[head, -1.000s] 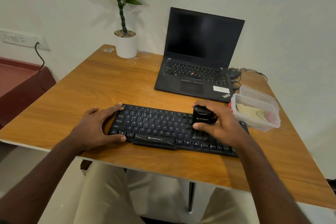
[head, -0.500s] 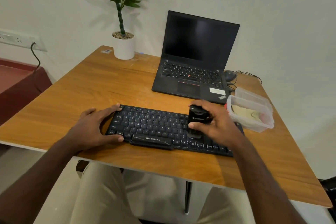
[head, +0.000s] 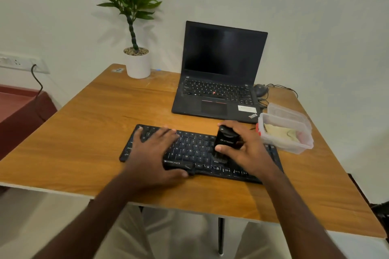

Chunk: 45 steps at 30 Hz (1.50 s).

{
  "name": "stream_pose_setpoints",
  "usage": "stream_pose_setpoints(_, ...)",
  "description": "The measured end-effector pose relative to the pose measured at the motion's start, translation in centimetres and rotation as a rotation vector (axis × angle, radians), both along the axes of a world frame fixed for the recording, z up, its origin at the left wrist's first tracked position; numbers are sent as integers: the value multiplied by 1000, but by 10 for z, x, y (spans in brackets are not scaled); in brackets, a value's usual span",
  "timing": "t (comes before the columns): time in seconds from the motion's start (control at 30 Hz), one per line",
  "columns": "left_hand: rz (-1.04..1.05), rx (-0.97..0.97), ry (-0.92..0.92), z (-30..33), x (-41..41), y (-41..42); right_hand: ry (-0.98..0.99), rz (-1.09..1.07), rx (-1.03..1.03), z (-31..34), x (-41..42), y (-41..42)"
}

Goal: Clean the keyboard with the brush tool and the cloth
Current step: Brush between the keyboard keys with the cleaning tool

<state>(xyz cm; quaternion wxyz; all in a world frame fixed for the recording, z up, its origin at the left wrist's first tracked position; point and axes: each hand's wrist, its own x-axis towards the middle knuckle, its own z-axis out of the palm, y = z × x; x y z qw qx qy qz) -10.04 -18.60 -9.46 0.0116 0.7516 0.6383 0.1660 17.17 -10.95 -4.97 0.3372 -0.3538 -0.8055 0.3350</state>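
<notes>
Head view: brush tool (head: 226,143) gripped upright in right hand (head: 248,153), bristles pressed on keyboard (head: 195,151) keys just under thumb. Left hand (head: 155,153) laid flat, fingers spread, on keyboard's left half, bracing it. Brushing step judged underway. Cloth (head: 280,132) kept in container (head: 294,145) beyond right hand; wiping called for next.
</notes>
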Motion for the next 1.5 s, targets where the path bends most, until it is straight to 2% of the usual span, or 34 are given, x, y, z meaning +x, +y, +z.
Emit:
stream_pose_setpoints(0.07,-16,8,79,-4,24,5,-19,38,-37,-1,6,-1)
stream_pose_setpoints(0.2,30,71,94,-17,27,7,-62,33,-114,11,53,3)
stream_pose_setpoints(0.27,42,82,99,-19,24,11,-70,-38,-72,15,70,7)
stream_pose_setpoints(0.43,26,65,86,-16,20,24,72,-95,20,11,53,5)
stream_pose_setpoints(0.57,28,77,68,-16,19,25,-16,-20,-17,-3,42,7)
stream_pose_setpoints(0.77,36,78,62,-18,20,25,-146,37,-119,10,83,17)
stream_pose_setpoints(0.97,43,66,69,-17,21,25,-17,-58,-33,3,90,3)
stream_pose_setpoints(1.17,37,68,73,-17,21,24,-57,-114,-55,8,112,8)
stream_pose_setpoints(1.33,39,67,85,-17,21,25,39,-79,-32,13,94,9)
stream_pose_setpoints(1.5,36,73,87,-18,21,25,-20,-64,-64,-2,103,7)
